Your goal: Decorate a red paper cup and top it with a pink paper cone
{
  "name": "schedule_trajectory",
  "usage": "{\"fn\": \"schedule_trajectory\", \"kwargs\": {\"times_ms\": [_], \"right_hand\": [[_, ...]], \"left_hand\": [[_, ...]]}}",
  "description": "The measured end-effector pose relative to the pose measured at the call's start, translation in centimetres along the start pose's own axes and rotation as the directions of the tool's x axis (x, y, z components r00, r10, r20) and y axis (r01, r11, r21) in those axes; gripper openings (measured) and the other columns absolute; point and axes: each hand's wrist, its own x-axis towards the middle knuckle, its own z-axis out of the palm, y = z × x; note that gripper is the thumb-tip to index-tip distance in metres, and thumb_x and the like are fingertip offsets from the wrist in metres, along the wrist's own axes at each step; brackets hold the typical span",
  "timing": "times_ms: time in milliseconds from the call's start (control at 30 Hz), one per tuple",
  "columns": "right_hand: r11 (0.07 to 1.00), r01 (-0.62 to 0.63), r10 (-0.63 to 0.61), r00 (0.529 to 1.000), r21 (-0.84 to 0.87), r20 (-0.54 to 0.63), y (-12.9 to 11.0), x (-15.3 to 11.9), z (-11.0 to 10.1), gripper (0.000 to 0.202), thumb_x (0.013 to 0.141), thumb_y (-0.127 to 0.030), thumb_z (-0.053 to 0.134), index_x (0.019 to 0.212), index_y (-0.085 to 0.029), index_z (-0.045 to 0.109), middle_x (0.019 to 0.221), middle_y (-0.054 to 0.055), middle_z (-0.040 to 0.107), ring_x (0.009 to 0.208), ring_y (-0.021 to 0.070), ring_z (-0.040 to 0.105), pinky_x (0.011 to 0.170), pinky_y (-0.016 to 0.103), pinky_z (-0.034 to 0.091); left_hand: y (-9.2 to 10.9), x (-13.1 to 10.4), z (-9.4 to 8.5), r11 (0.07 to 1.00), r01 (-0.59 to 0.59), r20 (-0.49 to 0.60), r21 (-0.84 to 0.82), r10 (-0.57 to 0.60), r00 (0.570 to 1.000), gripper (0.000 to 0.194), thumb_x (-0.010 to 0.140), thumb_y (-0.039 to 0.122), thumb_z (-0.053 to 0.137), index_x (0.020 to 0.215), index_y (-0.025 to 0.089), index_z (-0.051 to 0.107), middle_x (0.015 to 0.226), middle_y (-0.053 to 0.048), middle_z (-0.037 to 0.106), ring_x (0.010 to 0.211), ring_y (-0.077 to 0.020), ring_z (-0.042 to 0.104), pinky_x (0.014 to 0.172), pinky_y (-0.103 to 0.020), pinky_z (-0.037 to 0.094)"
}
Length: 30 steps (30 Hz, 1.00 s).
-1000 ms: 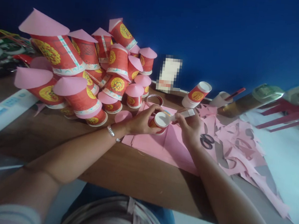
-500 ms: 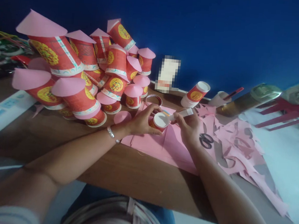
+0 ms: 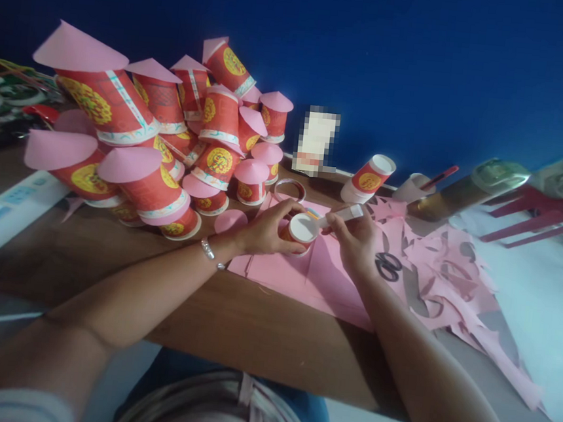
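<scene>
My left hand point(image 3: 277, 229) is wrapped round the side of a red paper cup point(image 3: 296, 246), whose round white end point(image 3: 304, 227) faces up. In my right hand point(image 3: 355, 237) is a slim white tube point(image 3: 349, 213), gripped between thumb and fingers. The tube's narrow end points left and lies at the right edge of the cup's white rim; whether it touches I cannot tell. Beneath both hands lie sheets of pink paper point(image 3: 276, 275). Black scissor handles point(image 3: 387, 267) show just right of my right wrist.
Several red cups with pink paper cones point(image 3: 130, 164) are piled at the left. A roll of tape point(image 3: 290, 191) lies behind my left hand. Stacked cups point(image 3: 370, 177), a bottle point(image 3: 471, 188) and pink paper scraps point(image 3: 446, 271) are on the right. A blue wall point(image 3: 397, 70) stands behind.
Hardly anything differs. Both hands keep their hold on the cup and the tube in almost the same place, and the view has shifted very slightly.
</scene>
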Motion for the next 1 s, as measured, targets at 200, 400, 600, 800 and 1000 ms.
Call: {"fn": "schedule_trajectory", "kwargs": {"times_ms": [200,400,600,800,1000], "right_hand": [[0.995,-0.087,0.089,0.996,0.043,-0.025,0.8,0.4,-0.2,0.043,0.076,-0.054,0.092,0.080,-0.023,0.063,0.065,-0.004,0.067,0.055,0.0127,0.062,0.055,0.027,0.057],[0.943,-0.206,0.223,0.974,0.262,-0.035,1.3,1.0,-0.5,0.043,0.073,-0.051,0.092,0.082,-0.023,0.061,0.067,-0.005,0.066,0.056,0.0117,0.061,0.054,0.025,0.055],[0.942,-0.176,0.177,0.984,0.285,0.021,1.0,0.8,-0.5,0.044,0.075,-0.051,0.093,0.082,-0.023,0.061,0.069,-0.005,0.066,0.058,0.0111,0.061,0.056,0.024,0.053],[0.987,-0.008,0.012,1.000,0.159,-0.027,0.4,0.2,-0.1,0.041,0.080,-0.051,0.090,0.082,-0.023,0.060,0.069,-0.005,0.067,0.054,0.0118,0.063,0.054,0.026,0.054],[0.996,0.093,-0.093,0.995,-0.002,-0.045,0.2,-0.2,0.0,0.039,0.082,-0.050,0.090,0.085,-0.024,0.061,0.074,-0.005,0.066,0.053,0.0112,0.063,0.051,0.025,0.053]], "left_hand": [[-0.4,0.1,-0.2,0.999,-0.028,0.009,-0.040,0.028,1.000,0.062,0.074,0.029,0.090,0.125,0.021,0.055,0.133,-0.013,0.068,0.124,-0.0301,0.070,0.112,-0.052,0.056],[-0.7,0.0,-0.3,0.998,-0.024,0.052,-0.055,0.027,0.998,0.068,0.077,0.030,0.087,0.134,0.022,0.051,0.138,-0.016,0.067,0.129,-0.0331,0.068,0.112,-0.052,0.055],[-0.9,-0.1,0.1,0.998,-0.009,-0.003,0.060,0.009,1.000,0.072,0.072,0.032,0.092,0.131,0.021,0.052,0.137,-0.015,0.067,0.128,-0.0341,0.068,0.109,-0.053,0.057],[-0.6,-0.1,-0.1,0.993,-0.039,-0.008,0.109,0.040,0.999,0.066,0.076,0.032,0.091,0.130,0.021,0.055,0.135,-0.014,0.068,0.128,-0.0317,0.067,0.110,-0.051,0.055],[0.1,-0.1,-0.3,0.994,-0.054,0.035,0.100,0.051,0.998,0.059,0.078,0.030,0.090,0.128,0.021,0.059,0.132,-0.012,0.069,0.127,-0.0310,0.067,0.111,-0.052,0.055]]}}
